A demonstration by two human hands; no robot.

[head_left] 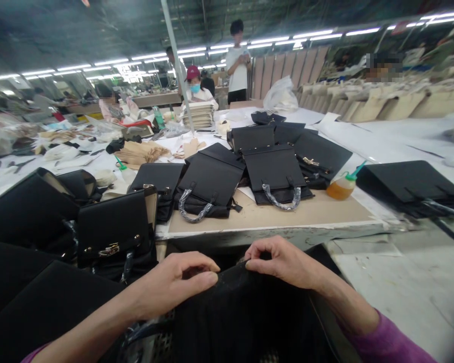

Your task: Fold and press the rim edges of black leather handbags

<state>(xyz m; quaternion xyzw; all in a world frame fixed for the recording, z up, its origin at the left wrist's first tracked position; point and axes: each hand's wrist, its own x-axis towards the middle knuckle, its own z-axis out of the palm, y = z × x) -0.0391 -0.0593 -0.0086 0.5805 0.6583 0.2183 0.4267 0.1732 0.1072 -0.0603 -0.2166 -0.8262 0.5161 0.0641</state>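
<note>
A black bag piece lies right in front of me, its upper edge at the table's near side. My left hand pinches that edge with thumb and fingers closed. My right hand is closed on the same edge a little to the right. Both wrists come in from below. What lies inside the bag is hidden.
Several black handbags with wrapped handles rest on a cardboard sheet. A glue bottle stands at its right. More black bags pile at the left. Other people sit and stand at far tables.
</note>
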